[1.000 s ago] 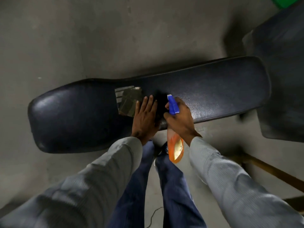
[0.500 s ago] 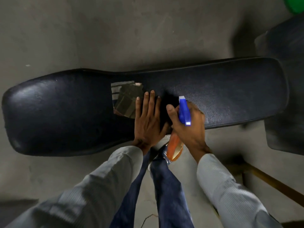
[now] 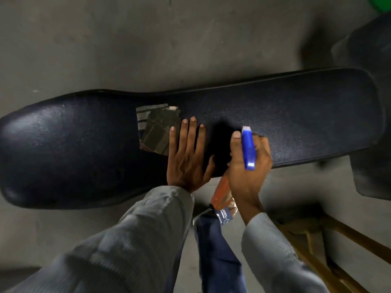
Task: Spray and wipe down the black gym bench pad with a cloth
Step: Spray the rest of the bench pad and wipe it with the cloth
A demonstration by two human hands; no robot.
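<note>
The black gym bench pad stretches across the view, wide at the left and narrower at the right. A folded dark cloth with a striped pale edge lies on its middle. My left hand rests flat on the pad, fingers spread, its fingertips beside the cloth's right edge. My right hand grips an orange spray bottle with a blue trigger head, nozzle pointing at the pad just right of my left hand.
Grey concrete floor surrounds the bench. A second dark pad stands at the right, with a green object in the top right corner. Wooden bars lie on the floor at lower right. My legs stand below the bench.
The view has shifted so the bench lies further right. My left hand has flattened beside the cloth. My right hand has raised the spray bottle, bringing its blue head over the pad.
</note>
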